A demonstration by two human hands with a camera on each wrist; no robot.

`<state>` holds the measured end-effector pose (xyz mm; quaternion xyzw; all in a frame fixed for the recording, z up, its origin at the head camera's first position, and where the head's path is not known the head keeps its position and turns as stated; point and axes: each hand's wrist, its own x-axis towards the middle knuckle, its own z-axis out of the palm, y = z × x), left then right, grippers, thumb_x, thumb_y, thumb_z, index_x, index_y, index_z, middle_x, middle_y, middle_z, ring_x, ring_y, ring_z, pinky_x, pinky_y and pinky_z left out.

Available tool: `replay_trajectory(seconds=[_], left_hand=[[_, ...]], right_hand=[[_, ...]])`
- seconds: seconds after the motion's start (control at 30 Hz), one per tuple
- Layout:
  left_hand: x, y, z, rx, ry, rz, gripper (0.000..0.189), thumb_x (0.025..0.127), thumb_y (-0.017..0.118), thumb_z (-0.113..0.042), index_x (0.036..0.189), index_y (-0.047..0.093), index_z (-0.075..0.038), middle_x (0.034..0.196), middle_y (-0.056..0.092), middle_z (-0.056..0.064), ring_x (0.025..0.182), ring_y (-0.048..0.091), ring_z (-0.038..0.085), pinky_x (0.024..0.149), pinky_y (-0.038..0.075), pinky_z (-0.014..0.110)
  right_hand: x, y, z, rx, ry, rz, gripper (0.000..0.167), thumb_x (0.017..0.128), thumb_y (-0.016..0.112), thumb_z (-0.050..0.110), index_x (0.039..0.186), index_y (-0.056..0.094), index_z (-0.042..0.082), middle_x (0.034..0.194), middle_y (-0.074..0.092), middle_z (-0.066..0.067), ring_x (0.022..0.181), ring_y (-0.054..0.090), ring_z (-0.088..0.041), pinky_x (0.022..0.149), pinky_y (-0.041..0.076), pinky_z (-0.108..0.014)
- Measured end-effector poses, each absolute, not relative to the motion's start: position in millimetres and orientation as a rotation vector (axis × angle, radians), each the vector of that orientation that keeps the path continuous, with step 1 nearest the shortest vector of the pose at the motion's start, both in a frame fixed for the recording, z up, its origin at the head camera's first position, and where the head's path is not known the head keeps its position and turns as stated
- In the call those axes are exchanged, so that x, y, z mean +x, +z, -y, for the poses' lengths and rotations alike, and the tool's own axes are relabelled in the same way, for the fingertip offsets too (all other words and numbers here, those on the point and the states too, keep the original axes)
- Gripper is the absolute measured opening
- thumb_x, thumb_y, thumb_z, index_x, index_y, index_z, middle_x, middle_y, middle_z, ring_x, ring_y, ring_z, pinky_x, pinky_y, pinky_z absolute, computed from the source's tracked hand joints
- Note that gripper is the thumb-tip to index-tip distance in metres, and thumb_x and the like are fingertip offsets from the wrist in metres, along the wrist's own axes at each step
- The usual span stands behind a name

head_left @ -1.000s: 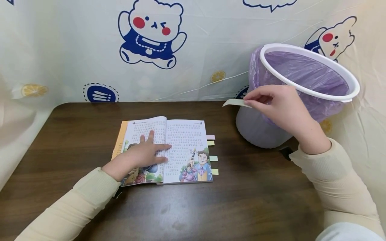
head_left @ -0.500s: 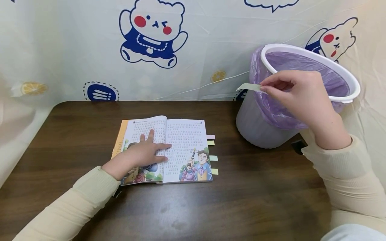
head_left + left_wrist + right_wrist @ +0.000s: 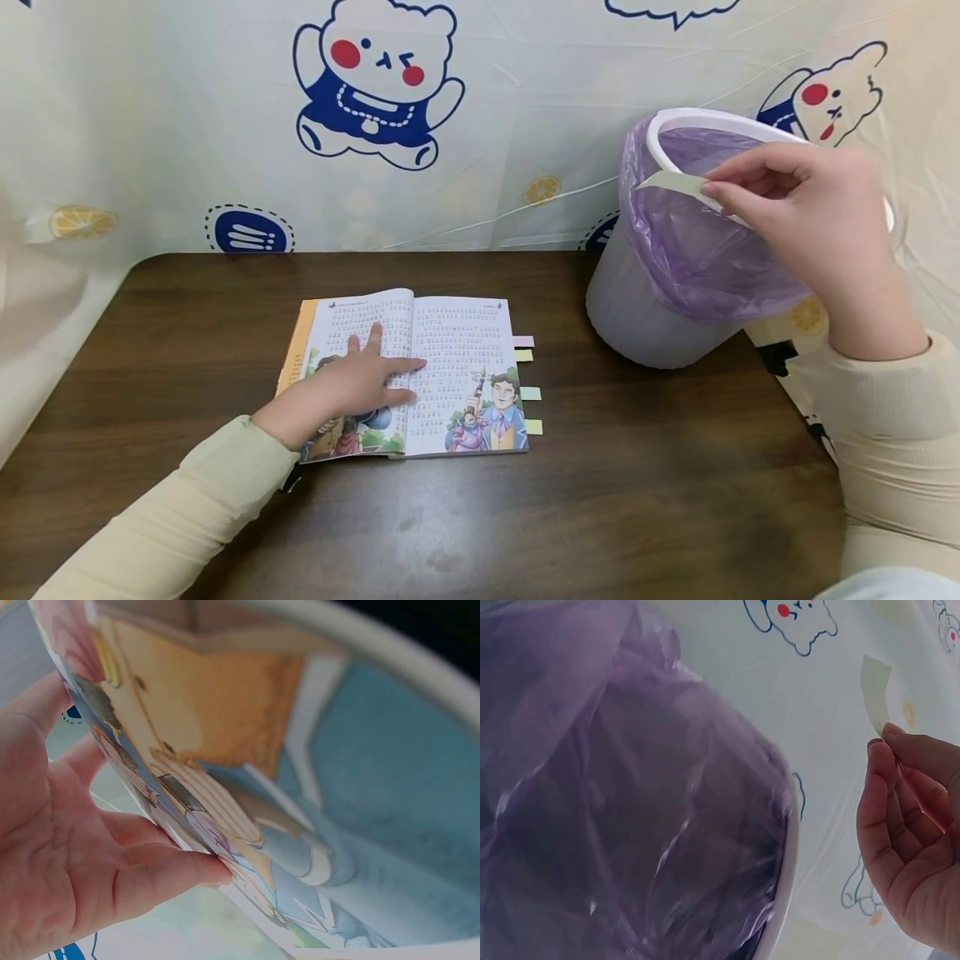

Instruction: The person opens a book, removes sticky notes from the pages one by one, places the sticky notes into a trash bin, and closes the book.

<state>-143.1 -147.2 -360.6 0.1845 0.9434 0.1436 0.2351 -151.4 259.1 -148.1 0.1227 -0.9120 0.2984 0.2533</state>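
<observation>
An illustrated book (image 3: 461, 342) lies spread on the brown table. Across its left page and centre fold rests my left hand (image 3: 352, 385), fingers spread; the left wrist view shows this hand (image 3: 97, 862) against a pictured page (image 3: 210, 712). My right hand (image 3: 817, 217) pinches a pale green sticky tab (image 3: 671, 182) between thumb and index finger. In the head view it overlaps the opening of the trash can (image 3: 645, 317), which has a purple liner bag (image 3: 690, 267). The right wrist view has the tab (image 3: 874, 694) curving up from the fingertips, beside the white rim (image 3: 784, 892).
Several coloured tabs (image 3: 531, 393) stick out from the book's right edge. The trash can stands at the table's (image 3: 450, 525) back right. Behind it hangs a pale cloth (image 3: 517, 100) printed with bears and lemon slices.
My right hand has moved right and up with the tab, from the trash can's near left side to over its opening. The left hand and the book stay put.
</observation>
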Motion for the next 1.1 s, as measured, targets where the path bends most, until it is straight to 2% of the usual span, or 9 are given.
replay_trajectory(seconds=[0.17, 0.37, 0.5, 0.6, 0.67, 0.73, 0.83, 0.93, 1.1], left_hand=[[-143.2, -360.0, 147.3, 0.503, 0.387, -2.588, 0.057, 0.101, 0.063, -0.045, 0.152, 0.053, -0.023, 0.157, -0.001, 0.046, 0.135, 0.006, 0.075, 0.091, 0.034, 0.083], [-144.3, -360.7, 146.5, 0.494, 0.388, -2.589, 0.056, 0.101, 0.063, -0.044, 0.153, 0.052, -0.024, 0.157, 0.0, 0.045, 0.136, 0.007, 0.074, 0.091, 0.036, 0.082], [-144.6, -362.0, 146.5, 0.492, 0.39, -2.59, 0.056, 0.102, 0.063, -0.044, 0.152, 0.053, -0.024, 0.157, 0.0, 0.045, 0.136, 0.007, 0.074, 0.091, 0.036, 0.081], [-144.3, -361.8, 146.6, 0.49, 0.388, -2.591, 0.056, 0.101, 0.063, -0.045, 0.152, 0.053, -0.024, 0.158, 0.0, 0.045, 0.136, 0.007, 0.074, 0.091, 0.036, 0.082], [-144.3, -361.3, 146.6, 0.486, 0.391, -2.589, 0.056, 0.101, 0.063, -0.044, 0.152, 0.053, -0.024, 0.158, 0.001, 0.045, 0.136, 0.007, 0.074, 0.091, 0.035, 0.082], [-144.1, -360.6, 146.6, 0.481, 0.395, -2.586, 0.056, 0.101, 0.063, -0.044, 0.152, 0.053, -0.024, 0.158, 0.001, 0.044, 0.136, 0.007, 0.074, 0.091, 0.034, 0.083], [-144.2, -360.1, 146.7, 0.477, 0.402, -2.581, 0.056, 0.101, 0.063, -0.044, 0.152, 0.053, -0.024, 0.159, 0.001, 0.044, 0.137, 0.007, 0.073, 0.091, 0.032, 0.084], [-144.2, -360.2, 147.3, 0.481, 0.401, -2.58, 0.056, 0.101, 0.063, -0.045, 0.152, 0.053, -0.024, 0.159, 0.001, 0.044, 0.137, 0.007, 0.073, 0.091, 0.033, 0.084], [-144.6, -361.6, 147.6, 0.492, 0.392, -2.584, 0.056, 0.101, 0.063, -0.045, 0.152, 0.053, -0.025, 0.158, 0.001, 0.044, 0.137, 0.007, 0.073, 0.091, 0.034, 0.084]], right_hand=[[-155.2, -144.5, -273.2, 0.219, 0.846, 2.49, 0.015, 0.088, 0.082, 0.009, 0.089, 0.081, 0.024, 0.07, 0.062, 0.034, 0.062, 0.057, 0.01, 0.061, 0.042, -0.004], [-162.3, -144.2, -283.0, 0.169, 0.871, 2.497, 0.007, 0.091, 0.08, 0.012, 0.093, 0.082, 0.019, 0.069, 0.063, 0.031, 0.062, 0.058, 0.009, 0.06, 0.042, -0.004], [-166.6, -146.5, -291.6, 0.134, 0.911, 2.492, 0.015, 0.091, 0.079, 0.012, 0.088, 0.081, 0.027, 0.068, 0.064, 0.031, 0.062, 0.059, 0.01, 0.061, 0.042, -0.005], [-169.3, -148.4, -298.8, 0.09, 0.913, 2.497, 0.013, 0.091, 0.079, 0.014, 0.09, 0.082, 0.027, 0.069, 0.063, 0.031, 0.063, 0.058, 0.01, 0.062, 0.042, -0.005], [-170.8, -148.9, -303.3, 0.058, 0.903, 2.511, 0.007, 0.092, 0.078, 0.017, 0.097, 0.083, 0.018, 0.07, 0.062, 0.031, 0.064, 0.058, 0.009, 0.063, 0.042, -0.005], [-172.0, -149.4, -307.6, 0.037, 0.903, 2.518, 0.014, 0.092, 0.078, 0.019, 0.104, 0.083, 0.012, 0.069, 0.062, 0.03, 0.063, 0.058, 0.009, 0.06, 0.041, -0.006], [-174.0, -149.9, -313.6, 0.0, 0.921, 2.53, 0.009, 0.092, 0.078, 0.017, 0.096, 0.084, 0.023, 0.066, 0.062, 0.031, 0.061, 0.058, 0.011, 0.057, 0.04, -0.007], [-175.6, -150.4, -319.0, -0.03, 0.937, 2.533, 0.018, 0.092, 0.077, 0.015, 0.091, 0.082, 0.032, 0.064, 0.062, 0.031, 0.059, 0.057, 0.011, 0.054, 0.039, -0.007], [-178.1, -151.0, -325.9, -0.065, 0.926, 2.551, 0.012, 0.093, 0.076, 0.016, 0.102, 0.083, 0.021, 0.066, 0.062, 0.033, 0.06, 0.056, 0.011, 0.055, 0.04, -0.006]])
